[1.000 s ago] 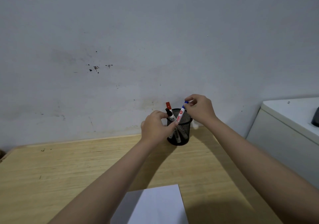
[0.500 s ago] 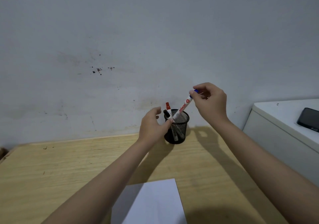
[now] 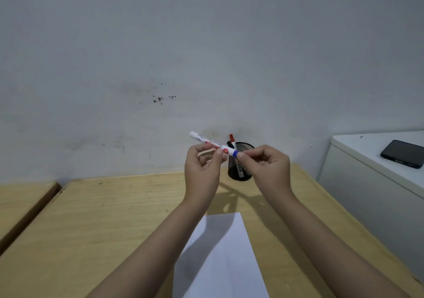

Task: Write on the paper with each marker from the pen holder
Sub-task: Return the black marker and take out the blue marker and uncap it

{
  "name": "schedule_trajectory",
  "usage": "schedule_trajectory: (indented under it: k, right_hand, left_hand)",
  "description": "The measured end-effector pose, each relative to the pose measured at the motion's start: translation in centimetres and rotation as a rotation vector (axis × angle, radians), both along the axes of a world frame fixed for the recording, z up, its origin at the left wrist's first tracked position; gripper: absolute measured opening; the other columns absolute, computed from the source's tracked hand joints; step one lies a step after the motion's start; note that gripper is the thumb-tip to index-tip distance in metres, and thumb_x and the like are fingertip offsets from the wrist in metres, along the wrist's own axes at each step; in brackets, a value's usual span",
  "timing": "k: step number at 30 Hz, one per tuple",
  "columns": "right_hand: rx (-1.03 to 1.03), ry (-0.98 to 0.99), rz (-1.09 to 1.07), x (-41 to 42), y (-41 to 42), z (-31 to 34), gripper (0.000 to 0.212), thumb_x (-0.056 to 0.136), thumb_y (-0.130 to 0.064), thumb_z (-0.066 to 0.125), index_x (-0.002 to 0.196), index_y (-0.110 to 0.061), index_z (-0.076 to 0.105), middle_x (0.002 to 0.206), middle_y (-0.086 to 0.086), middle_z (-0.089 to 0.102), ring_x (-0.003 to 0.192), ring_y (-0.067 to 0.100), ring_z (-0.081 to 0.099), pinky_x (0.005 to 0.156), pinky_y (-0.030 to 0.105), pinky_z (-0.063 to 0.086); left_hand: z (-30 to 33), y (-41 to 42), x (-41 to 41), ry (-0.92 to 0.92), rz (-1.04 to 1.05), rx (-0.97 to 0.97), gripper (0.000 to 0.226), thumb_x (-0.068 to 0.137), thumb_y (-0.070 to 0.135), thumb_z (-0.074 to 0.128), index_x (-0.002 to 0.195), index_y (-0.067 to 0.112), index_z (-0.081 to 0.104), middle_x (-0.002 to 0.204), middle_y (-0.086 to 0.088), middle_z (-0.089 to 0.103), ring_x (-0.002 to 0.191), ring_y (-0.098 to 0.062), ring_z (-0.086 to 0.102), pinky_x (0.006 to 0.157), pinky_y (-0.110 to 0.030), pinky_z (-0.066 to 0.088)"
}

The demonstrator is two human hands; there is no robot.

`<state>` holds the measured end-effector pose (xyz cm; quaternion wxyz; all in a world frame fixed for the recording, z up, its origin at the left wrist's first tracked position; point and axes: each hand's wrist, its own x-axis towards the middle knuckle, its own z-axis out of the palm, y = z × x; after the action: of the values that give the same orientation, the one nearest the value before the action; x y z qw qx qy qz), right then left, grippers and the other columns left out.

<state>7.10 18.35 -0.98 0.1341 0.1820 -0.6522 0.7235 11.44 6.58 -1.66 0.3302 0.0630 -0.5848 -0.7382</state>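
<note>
Lifted out of the pen holder (image 3: 241, 164) since the earlier frame, the blue marker (image 3: 212, 143) is now held at the frame centre, left hand (image 3: 202, 167) gripping its barrel, right hand (image 3: 266, 167) pinching its cap, so uncapping seems next, above the paper (image 3: 220, 256).

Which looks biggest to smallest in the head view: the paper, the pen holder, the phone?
1. paper, clearly largest, though it also lies nearest the camera.
2 and 3. phone and pen holder look about alike; I can't rank them.
</note>
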Motion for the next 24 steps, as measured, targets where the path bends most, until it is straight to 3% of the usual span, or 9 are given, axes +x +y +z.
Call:
schedule_trajectory:
  k: [3,6,9,12,15,17,20,24]
  right_hand:
    - [-0.010,-0.036,0.077,1.5,-0.5,-1.0,0.008,0.071,0.001,0.076,0.074,0.004,0.070,0.073,0.020,0.072,0.063,0.020,0.065,0.065,0.031,0.055]
    - [0.088,-0.005,0.195,2.4,-0.7,-1.3,0.003,0.072,0.000,0.076,0.073,-0.002,0.074,0.069,0.008,0.073,0.065,0.014,0.066,0.068,0.026,0.056]
    - [0.186,0.019,0.248,2.4,-0.6,-0.7,0.007,0.077,-0.005,0.073,0.073,-0.011,0.075,0.064,-0.002,0.072,0.064,0.011,0.065,0.069,0.029,0.054]
    - [0.099,-0.025,0.208,2.4,-0.6,0.5,0.005,0.080,-0.010,0.071,0.085,-0.012,0.073,0.066,0.005,0.067,0.062,0.012,0.063,0.069,0.037,0.055]
    - [0.144,-0.003,0.219,2.7,-1.2,1.4,0.009,0.081,-0.018,0.071,0.088,-0.013,0.073,0.068,0.011,0.058,0.063,0.018,0.055,0.065,0.036,0.049]
    - [0.163,-0.003,0.227,2.9,-1.6,1.6,0.009,0.082,-0.020,0.070,0.075,-0.015,0.072,0.061,0.008,0.055,0.061,0.021,0.051,0.059,0.032,0.043]
    - [0.127,-0.026,0.204,3.0,-1.9,1.7,0.014,0.083,-0.018,0.068,0.071,-0.010,0.069,0.050,-0.007,0.059,0.050,0.010,0.056,0.051,0.023,0.046]
    - [0.063,-0.048,0.178,2.8,-1.8,1.7,0.016,0.086,-0.019,0.066,0.080,-0.005,0.070,0.063,0.005,0.063,0.055,0.007,0.061,0.063,0.030,0.059]
  left_hand:
    - [0.5,-0.4,1.5,0.027,0.051,0.020,0.018,0.084,0.011,0.065,0.100,0.013,0.057,0.084,-0.005,0.069,0.074,-0.006,0.070,0.070,-0.018,0.053]
    - [0.8,-1.0,2.5,0.036,0.083,-0.058,0.018,0.081,0.003,0.066,0.095,0.011,0.059,0.084,-0.005,0.063,0.062,0.000,0.063,0.069,-0.023,0.053]
    - [1.3,-1.8,3.2,0.031,0.106,-0.167,0.020,0.078,-0.001,0.067,0.085,0.016,0.059,0.082,-0.002,0.063,0.064,-0.008,0.060,0.066,-0.020,0.053]
    - [1.5,-2.5,3.8,-0.023,0.109,-0.312,0.014,0.077,0.002,0.068,0.084,0.013,0.065,0.079,0.004,0.067,0.069,-0.008,0.062,0.069,-0.024,0.054]
    - [1.4,-2.5,4.4,-0.042,0.069,-0.443,0.012,0.077,0.006,0.068,0.081,0.018,0.069,0.079,0.005,0.072,0.072,-0.009,0.066,0.066,-0.028,0.052]
    - [1.3,-2.4,4.7,-0.032,0.072,-0.572,0.012,0.078,0.008,0.069,0.082,0.019,0.070,0.080,0.007,0.073,0.076,-0.007,0.067,0.073,-0.024,0.052]
    - [0.9,-2.8,5.4,-0.038,0.110,-0.685,0.012,0.078,0.015,0.071,0.089,0.018,0.068,0.085,0.010,0.072,0.082,0.000,0.065,0.077,-0.013,0.047]
    - [0.3,-4.0,6.2,-0.075,0.182,-0.799,0.020,0.073,0.015,0.076,0.092,0.014,0.069,0.087,0.006,0.072,0.083,-0.001,0.063,0.071,-0.005,0.042]
